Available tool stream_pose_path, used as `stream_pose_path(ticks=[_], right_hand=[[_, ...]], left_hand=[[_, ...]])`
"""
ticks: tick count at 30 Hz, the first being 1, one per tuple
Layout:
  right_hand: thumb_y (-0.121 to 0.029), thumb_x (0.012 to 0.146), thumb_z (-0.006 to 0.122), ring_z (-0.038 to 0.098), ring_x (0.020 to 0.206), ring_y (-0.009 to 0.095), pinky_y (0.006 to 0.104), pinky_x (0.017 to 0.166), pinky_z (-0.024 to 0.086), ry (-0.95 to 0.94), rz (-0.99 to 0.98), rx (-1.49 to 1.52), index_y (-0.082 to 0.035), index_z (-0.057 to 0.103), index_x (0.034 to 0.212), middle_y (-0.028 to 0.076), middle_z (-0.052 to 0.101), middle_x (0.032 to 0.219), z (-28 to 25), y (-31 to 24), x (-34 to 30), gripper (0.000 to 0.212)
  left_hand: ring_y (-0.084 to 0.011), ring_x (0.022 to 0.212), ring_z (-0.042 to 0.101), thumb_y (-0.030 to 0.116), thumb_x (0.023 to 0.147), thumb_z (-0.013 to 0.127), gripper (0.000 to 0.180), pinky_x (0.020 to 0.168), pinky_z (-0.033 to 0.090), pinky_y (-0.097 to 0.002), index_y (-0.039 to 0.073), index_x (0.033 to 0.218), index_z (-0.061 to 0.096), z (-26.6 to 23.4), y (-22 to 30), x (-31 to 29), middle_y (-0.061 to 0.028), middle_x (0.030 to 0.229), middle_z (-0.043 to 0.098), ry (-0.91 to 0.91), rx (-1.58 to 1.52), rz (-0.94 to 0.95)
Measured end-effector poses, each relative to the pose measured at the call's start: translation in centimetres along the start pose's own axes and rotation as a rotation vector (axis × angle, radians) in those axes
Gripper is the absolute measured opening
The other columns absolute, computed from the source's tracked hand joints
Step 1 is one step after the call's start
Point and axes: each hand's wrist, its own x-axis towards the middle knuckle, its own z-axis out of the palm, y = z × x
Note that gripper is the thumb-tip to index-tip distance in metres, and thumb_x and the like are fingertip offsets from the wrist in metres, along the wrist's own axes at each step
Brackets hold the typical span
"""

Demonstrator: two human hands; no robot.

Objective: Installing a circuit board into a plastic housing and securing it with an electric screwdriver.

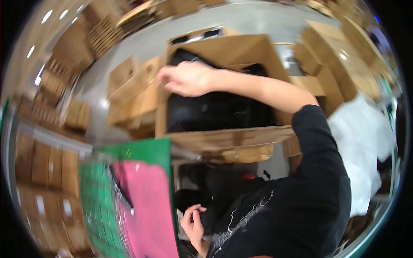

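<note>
My right arm reaches across a large open cardboard box [254,45]. My right hand [187,78] hovers over the box's left side, its bent fingers blurred by motion; nothing plainly shows in them. Inside lie shiny black items [206,112], perhaps plastic-wrapped, whose kind I cannot make out. Close to my body, low in the view, is my left hand [193,221], loosely bent, thumb apart, holding nothing visible. It is beside the right edge of a green work surface [160,148] bearing a pink item [148,202] in what looks like clear wrap. A dark strip with white marks [119,189] lies along it.
Smaller cardboard boxes [124,79] stand left of the large box. More open cartons [327,64] are on the right, above a heap of white sheeting [361,146]. Stacked brown cartons [47,180] fill the far left, behind a metal rail [56,138].
</note>
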Motion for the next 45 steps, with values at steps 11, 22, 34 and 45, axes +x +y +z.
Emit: stream_pose_path(ticks=[11,22,34,45], right_hand=[[-0.022,0.077,0.068,0.038,0.13,0.041,0.0505,0.104,0.038,-0.278,0.66,-0.348,-0.007,0.033,0.137,0.023,0.041,0.136,18.3,16.0,0.1,0.071],[-0.02,0.064,0.08,0.057,0.099,0.034,0.0415,0.082,0.049,-0.097,0.329,-0.172,0.002,0.052,0.093,0.024,0.055,0.107,24.1,17.6,-1.7,0.046],[-0.013,0.084,0.058,0.062,0.086,0.043,0.0467,0.075,0.049,-0.062,0.117,-0.239,0.004,0.059,0.103,0.026,0.063,0.086,21.6,12.0,-3.1,0.025],[0.0,0.059,0.067,0.053,0.063,0.034,0.0423,0.056,0.044,-0.453,-0.805,-0.146,-0.002,0.049,0.069,0.014,0.048,0.069,9.9,-16.9,-2.4,0.021]], left_hand=[[-0.0146,0.065,0.06,0.001,0.094,0.046,0.017,0.065,0.046,-0.0247,-0.005,0.093,0.061,-10.1,-2.1,-10.0,-0.0103,0.069,0.064,0.67,0.194,0.181],[-0.0083,0.057,0.053,-0.004,0.09,0.052,0.013,0.052,0.037,-0.0198,-0.005,0.094,0.064,-11.1,-3.3,-9.7,-0.0099,0.071,0.066,0.723,0.104,0.108],[-0.0194,0.071,0.066,0.003,0.088,0.057,0.012,0.066,0.052,-0.0306,0.001,0.094,0.067,-14.9,-0.1,-11.9,-0.0086,0.077,0.067,0.531,0.297,-0.016],[-0.0136,0.068,0.065,0.002,0.089,0.055,0.015,0.064,0.052,-0.0266,0.0,0.098,0.067,-16.6,-4.4,-15.9,-0.0076,0.074,0.067,0.847,0.066,-0.036]])
